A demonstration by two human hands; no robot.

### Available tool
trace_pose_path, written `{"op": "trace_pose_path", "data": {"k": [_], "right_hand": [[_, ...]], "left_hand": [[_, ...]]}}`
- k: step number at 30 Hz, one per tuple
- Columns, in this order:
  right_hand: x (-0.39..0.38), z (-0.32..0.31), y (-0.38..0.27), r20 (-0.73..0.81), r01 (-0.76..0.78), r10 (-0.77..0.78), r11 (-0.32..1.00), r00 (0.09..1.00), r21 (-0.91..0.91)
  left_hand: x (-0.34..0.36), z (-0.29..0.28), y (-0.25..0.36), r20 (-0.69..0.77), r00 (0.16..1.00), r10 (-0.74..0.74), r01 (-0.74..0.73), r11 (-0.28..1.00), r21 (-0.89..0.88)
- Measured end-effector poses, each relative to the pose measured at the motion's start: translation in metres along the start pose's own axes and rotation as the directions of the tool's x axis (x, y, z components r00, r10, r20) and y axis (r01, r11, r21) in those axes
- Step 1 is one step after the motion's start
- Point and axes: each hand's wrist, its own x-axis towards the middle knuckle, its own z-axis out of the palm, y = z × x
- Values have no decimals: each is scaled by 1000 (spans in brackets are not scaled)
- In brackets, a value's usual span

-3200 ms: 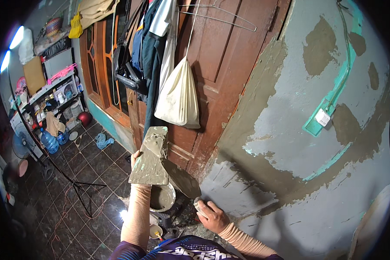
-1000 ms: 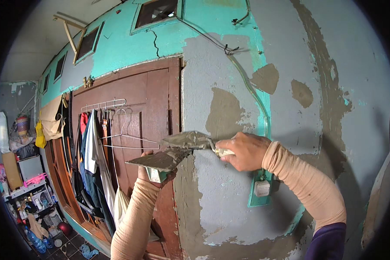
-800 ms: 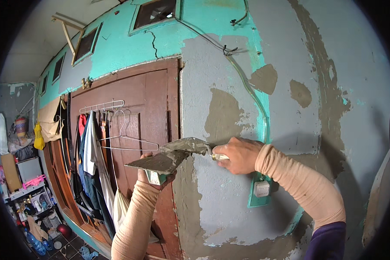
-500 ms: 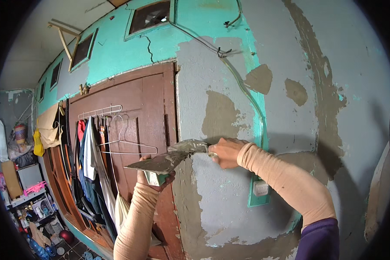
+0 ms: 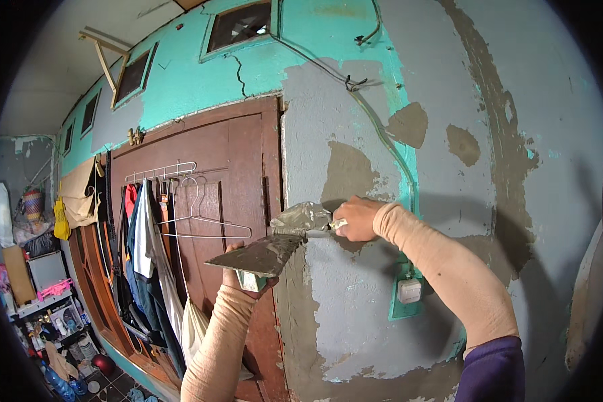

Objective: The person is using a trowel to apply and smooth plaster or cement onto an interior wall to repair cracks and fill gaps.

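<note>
My left hand [image 5: 238, 281] is closed under a flat plastering float [image 5: 254, 258], gripping its pale green handle [image 5: 251, 281]. Grey mortar is smeared over the float's upper face. My right hand [image 5: 360, 219] grips the light-coloured handle of a trowel [image 5: 303, 217], whose blade is coated with wet mortar. The trowel blade hangs just above the float's far right edge; whether they touch I cannot tell. Behind both tools is the grey wall [image 5: 355, 295], with a strip of brown mortar [image 5: 298, 315] running down beside the door frame.
A brown wooden door [image 5: 238, 154] stands at left, with a hanger rack [image 5: 161, 173] and hanging clothes [image 5: 144, 234]. A loose cable [image 5: 382, 130] runs down the wall to a white switch [image 5: 409, 290] below my right forearm. Cluttered shelves [image 5: 37, 308] stand far left.
The trowel blade has risen from the float's edge and shows more of its mortar-covered face. The float sits slightly lower and farther right in the picture, which has itself shifted a little.
</note>
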Motion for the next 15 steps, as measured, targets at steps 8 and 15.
{"op": "trace_pose_path", "data": {"k": [8,15], "right_hand": [[26,-31,12,85,-41,41,999,996,-7],[25,-46,6,24,-78,86,968,996,-237]], "left_hand": [[11,-21,-3,-79,995,54,-58,997,-57],[18,-46,-3,69,996,61,-55,994,-97]]}}
